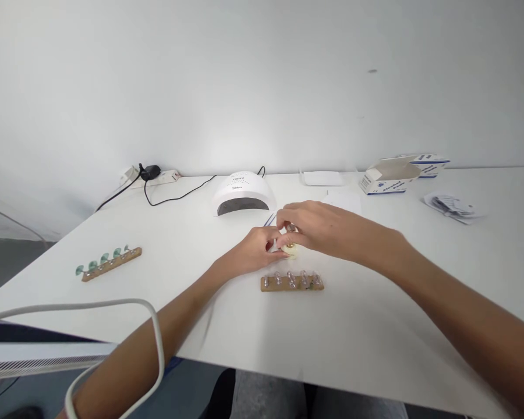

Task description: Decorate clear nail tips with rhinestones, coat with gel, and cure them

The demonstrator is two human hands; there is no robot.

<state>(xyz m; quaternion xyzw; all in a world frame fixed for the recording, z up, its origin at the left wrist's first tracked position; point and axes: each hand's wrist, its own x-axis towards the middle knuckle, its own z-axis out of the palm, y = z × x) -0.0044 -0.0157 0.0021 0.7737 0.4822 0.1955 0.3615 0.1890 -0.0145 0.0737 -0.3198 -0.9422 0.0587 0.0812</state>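
Note:
Near the middle of the white table, a small bottle with pale yellow contents stands upright between my hands. My left hand holds the bottle low down, fingers closed on its side. From above, my right hand pinches the bottle's silvery cap. Just in front of the bottle lies a brown strip with several small clear pieces standing on it. Farther left, another brown strip carries several green, fan-like pieces on clips.
A white dome lamp sits behind my hands. Back right are an open carton and a pile of packets. A power strip with black cables lies back left. A pale cable loops over my left forearm.

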